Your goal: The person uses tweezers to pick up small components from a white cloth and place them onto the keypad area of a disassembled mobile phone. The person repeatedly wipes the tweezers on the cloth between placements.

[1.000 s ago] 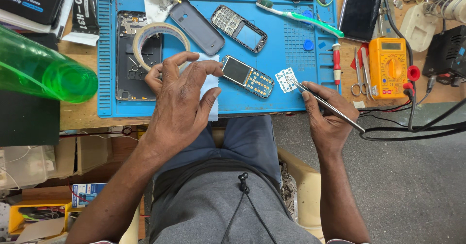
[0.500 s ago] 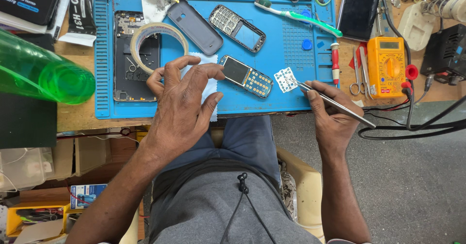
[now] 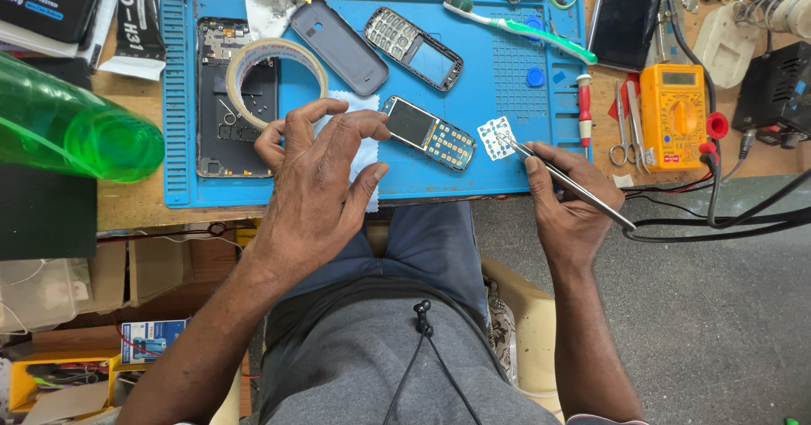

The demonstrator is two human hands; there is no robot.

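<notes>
Our left hand (image 3: 317, 176) spreads open fingers over a white cloth (image 3: 359, 108), just beside the keypad phone (image 3: 427, 132). Our right hand (image 3: 568, 209) grips tweezers (image 3: 568, 182); their tips touch the keypad membrane (image 3: 496, 137).

My forearms are bare to the elbow. I wear a grey T-shirt (image 3: 372, 366) and blue trousers (image 3: 431, 243). A thin black earphone cord (image 3: 420, 340), joined at a small black slider, runs down my chest.

Our left hand (image 3: 317, 180) spreads its fingers toward twelve o'clock; our right hand (image 3: 568, 209) pinches closed, pointing toward ten o'clock.
</notes>
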